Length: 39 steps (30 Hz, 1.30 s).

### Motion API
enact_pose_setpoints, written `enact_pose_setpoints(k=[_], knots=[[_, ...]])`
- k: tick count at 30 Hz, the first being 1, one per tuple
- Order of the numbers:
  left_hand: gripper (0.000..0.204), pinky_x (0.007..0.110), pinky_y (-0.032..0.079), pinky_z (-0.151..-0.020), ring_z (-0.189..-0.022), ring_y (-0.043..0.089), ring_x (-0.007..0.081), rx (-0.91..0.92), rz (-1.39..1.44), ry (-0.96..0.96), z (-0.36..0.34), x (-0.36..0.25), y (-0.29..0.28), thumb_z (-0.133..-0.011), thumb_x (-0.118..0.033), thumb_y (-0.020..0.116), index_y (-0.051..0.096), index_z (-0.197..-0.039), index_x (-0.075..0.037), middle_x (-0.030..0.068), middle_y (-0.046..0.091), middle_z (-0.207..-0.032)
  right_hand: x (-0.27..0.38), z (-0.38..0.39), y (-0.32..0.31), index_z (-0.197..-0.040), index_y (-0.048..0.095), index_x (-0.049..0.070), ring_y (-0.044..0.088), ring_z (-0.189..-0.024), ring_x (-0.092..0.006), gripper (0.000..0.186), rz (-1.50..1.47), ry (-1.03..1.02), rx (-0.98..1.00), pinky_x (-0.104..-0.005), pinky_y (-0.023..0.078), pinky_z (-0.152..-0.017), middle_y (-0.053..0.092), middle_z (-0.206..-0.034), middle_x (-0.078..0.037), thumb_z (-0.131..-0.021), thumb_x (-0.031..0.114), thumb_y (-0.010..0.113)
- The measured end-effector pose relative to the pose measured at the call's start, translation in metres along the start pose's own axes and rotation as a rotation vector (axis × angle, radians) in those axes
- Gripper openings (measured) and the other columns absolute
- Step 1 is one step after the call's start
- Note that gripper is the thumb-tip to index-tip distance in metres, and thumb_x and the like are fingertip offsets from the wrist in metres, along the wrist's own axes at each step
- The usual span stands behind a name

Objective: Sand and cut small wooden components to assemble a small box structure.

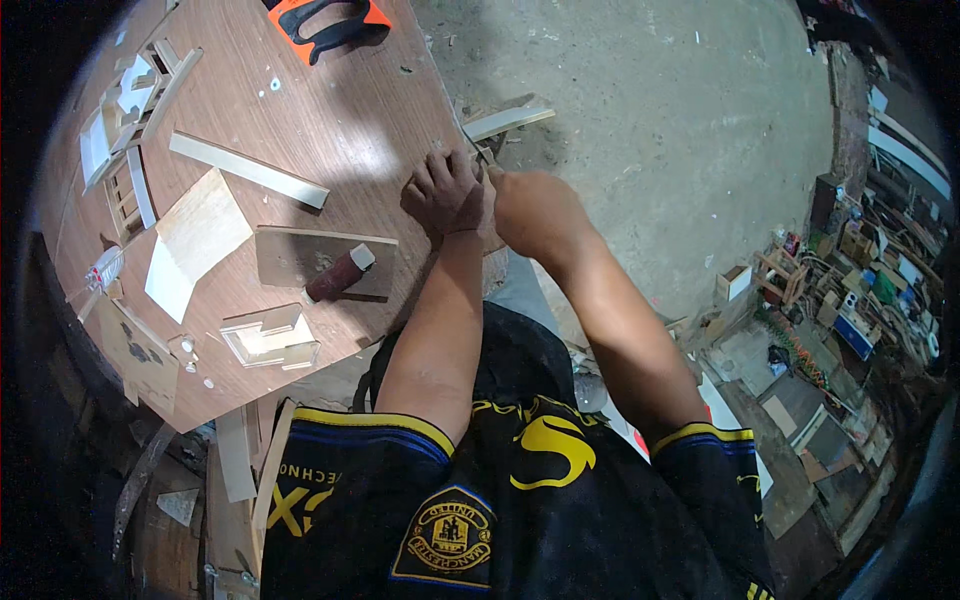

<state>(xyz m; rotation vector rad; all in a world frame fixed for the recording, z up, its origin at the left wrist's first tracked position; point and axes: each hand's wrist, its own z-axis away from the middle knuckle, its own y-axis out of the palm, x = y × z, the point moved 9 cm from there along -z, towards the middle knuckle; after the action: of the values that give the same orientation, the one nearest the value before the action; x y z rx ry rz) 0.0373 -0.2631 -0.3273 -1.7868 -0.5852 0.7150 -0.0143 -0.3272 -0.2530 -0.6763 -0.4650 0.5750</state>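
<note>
1. The left hand (445, 195) lies palm down at the table's right edge, upper centre of the frame, fingers bent; whether it grips anything I cannot tell.
2. The right hand (540, 212) is just beside it, beyond that edge, fingers curled inward. A small slim piece (487, 156) shows at its front; its kind, and whether the hand holds it, is unclear.
3. Just above the hands, a pale wooden strip (508, 122) juts out past the table edge in view; what supports it is unclear.
4. Left of the hands, a reddish-brown block (336, 278) rests on a flat brown board (278, 255); a loose strip (250, 168) and a pale panel (207, 222) lie farther left on the table (385, 110).
5. Some woodwork looks already joined: a small frame (270, 322), lower left, and slatted parts (122, 200), upper left.
6. The loose pieces suggest that fitting remains, so I judge the work partway along. An orange-and-black saw handle (291, 22) lies at the top, apart from both hands.
</note>
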Motion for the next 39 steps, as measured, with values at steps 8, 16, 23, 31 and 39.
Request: enact_pose_setpoints(k=[8, 16, 23, 31, 39], knots=[[0.016, 0.044, 0.038, -0.072, -0.088, 0.054, 0.0264, 0.036, 0.011, -0.004, 0.001, -0.003, 0.002, -0.075, -0.03, 0.064, 0.058, -0.083, -0.017, 0.0029, 0.057, -0.094, -0.012, -0.002, 0.005, -0.1, 0.065, 0.004, 0.068, -0.087, -0.0398, 0.022, -0.047, 0.084, -0.013, -0.0475, 0.055, -0.076, 0.07, -0.09, -0.021, -0.087, 0.012, 0.051], [0.02, 0.046, 0.037, -0.076, -0.093, 0.052, 0.0297, 0.117, 0.028, -0.016, -0.004, -0.006, 0.005, -0.077, -0.032, 0.066, 0.058, -0.086, -0.016, 0.006, 0.056, -0.1, -0.018, 0.0, 0.009, -0.12, 0.058, 0.009, 0.066, -0.088, -0.0404, 0.038, -0.033, 0.136, 0.056, -0.0491, 0.052, -0.077, 0.069, -0.093, -0.021, -0.083, 0.008, 0.047], [0.026, 0.046, 0.036, -0.08, -0.096, 0.05, 0.0295, 0.163, 0.054, -0.049, 0.003, 0.001, 0.013, -0.076, -0.037, 0.068, 0.058, -0.091, -0.018, 0.0066, 0.055, -0.104, 0.005, 0.014, -0.006, -0.121, 0.057, 0.008, 0.066, -0.087, -0.0408, 0.039, 0.0, 0.018, 0.174, -0.0499, 0.053, -0.075, 0.068, -0.092, -0.024, -0.084, 0.008, 0.047], [0.022, 0.048, 0.036, -0.079, -0.097, 0.05, 0.0317, 0.101, 0.048, -0.029, 0.002, 0.004, 0.013, -0.08, -0.033, 0.064, 0.058, -0.092, -0.017, 0.0078, 0.055, -0.105, -0.014, 0.035, -0.013, -0.132, 0.054, 0.01, 0.065, -0.085, -0.0431, 0.051, -0.102, 0.151, 0.013, -0.0499, 0.052, -0.076, 0.067, -0.09, -0.027, -0.082, 0.005, 0.046], [0.021, 0.049, 0.037, -0.081, -0.096, 0.051, 0.0312, 0.177, 0.116, 0.142, -0.01, 0.001, 0.022, -0.082, -0.028, 0.061, 0.061, -0.099, -0.015, 0.0073, 0.057, -0.105, -0.024, 0.035, 0.003, -0.134, 0.053, 0.011, 0.065, -0.087, -0.0416, 0.054, -0.145, 0.164, 0.0, -0.049, 0.052, -0.078, 0.067, -0.094, -0.025, -0.081, 0.003, 0.044]])
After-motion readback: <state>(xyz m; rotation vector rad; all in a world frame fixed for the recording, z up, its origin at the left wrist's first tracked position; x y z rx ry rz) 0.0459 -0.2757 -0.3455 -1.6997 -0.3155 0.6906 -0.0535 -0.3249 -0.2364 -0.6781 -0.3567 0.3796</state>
